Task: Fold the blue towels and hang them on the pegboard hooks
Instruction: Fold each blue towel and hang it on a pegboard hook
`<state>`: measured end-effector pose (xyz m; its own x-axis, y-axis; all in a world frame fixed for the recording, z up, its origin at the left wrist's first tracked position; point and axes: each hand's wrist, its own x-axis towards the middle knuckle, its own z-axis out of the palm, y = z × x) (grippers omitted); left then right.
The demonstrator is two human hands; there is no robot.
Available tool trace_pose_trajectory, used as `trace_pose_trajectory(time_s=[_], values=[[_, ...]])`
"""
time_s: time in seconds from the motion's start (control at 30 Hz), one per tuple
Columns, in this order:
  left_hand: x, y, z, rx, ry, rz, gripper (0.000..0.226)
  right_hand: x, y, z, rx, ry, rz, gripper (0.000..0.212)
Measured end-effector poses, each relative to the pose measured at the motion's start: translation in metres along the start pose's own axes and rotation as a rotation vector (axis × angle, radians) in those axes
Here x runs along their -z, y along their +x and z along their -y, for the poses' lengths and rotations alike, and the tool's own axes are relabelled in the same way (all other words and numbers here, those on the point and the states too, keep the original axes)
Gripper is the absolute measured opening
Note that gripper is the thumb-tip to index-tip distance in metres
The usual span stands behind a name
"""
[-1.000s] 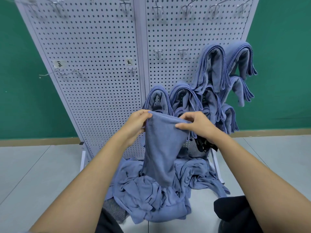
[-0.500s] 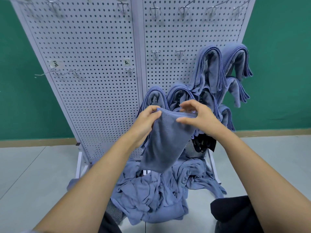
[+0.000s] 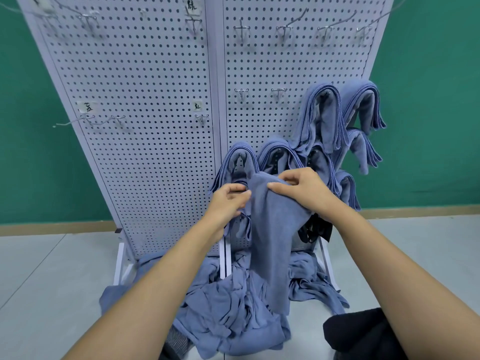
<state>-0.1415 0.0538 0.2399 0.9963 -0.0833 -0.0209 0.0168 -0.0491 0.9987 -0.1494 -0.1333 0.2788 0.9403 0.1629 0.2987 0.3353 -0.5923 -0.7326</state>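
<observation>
Holding a folded blue towel [image 3: 275, 229] up before the lower part of the pegboard [image 3: 155, 139]. Pinching its left edge with the left hand [image 3: 228, 201], gripping its top fold with the right hand [image 3: 304, 190]. Hanging down above the towel pile [image 3: 228, 313] on the floor [image 3: 52, 268], near the hung towels [image 3: 322, 118].

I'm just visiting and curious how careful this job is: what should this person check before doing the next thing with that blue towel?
1. Grip: left hand and right hand both hold the towel near its top: ok.
2. Fold neat, edges matched: cannot tell.
3. Free hook nearby: bare hooks on the pegboard just above: ok.
4. Towel's lower end free of the floor pile: cannot tell.
5. Already hung towels draped over their hooks: ok.
</observation>
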Motion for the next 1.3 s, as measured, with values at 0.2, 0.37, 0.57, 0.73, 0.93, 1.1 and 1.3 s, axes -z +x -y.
trace_pose_trajectory(time_s=[0.2, 0.37, 0.57, 0.73, 0.93, 1.1, 1.3], values=[[0.005, -0.002, 0.013, 0.183, -0.008, 0.008, 0.032, 0.013, 0.017, 0.03, -0.03, 0.076, -0.04, 0.038], [0.025, 0.003, 0.02, 0.332, -0.104, -0.047, 0.046, 0.034, 0.029, 0.076, 0.052, 0.21, -0.068, 0.035], [0.053, -0.003, 0.017, 0.546, -0.435, 0.124, 0.052, 0.065, 0.042, 0.123, 0.114, 0.418, -0.171, 0.02], [0.063, -0.002, 0.009, 0.517, -0.554, 0.175, 0.03, 0.069, 0.041, 0.1, 0.081, 0.534, -0.23, 0.02], [0.104, 0.004, 0.002, 0.435, -0.599, 0.073, 0.034, 0.043, 0.026, 0.001, -0.514, 0.767, -0.297, 0.026], [0.123, 0.005, -0.002, 0.407, -0.481, 0.035, 0.027, 0.013, 0.009, -0.045, -0.758, 0.936, -0.063, 0.032], [0.138, 0.007, 0.005, 0.458, -0.296, 0.046, 0.033, 0.002, -0.003, -0.066, -0.7, 1.037, 0.066, 0.019]])
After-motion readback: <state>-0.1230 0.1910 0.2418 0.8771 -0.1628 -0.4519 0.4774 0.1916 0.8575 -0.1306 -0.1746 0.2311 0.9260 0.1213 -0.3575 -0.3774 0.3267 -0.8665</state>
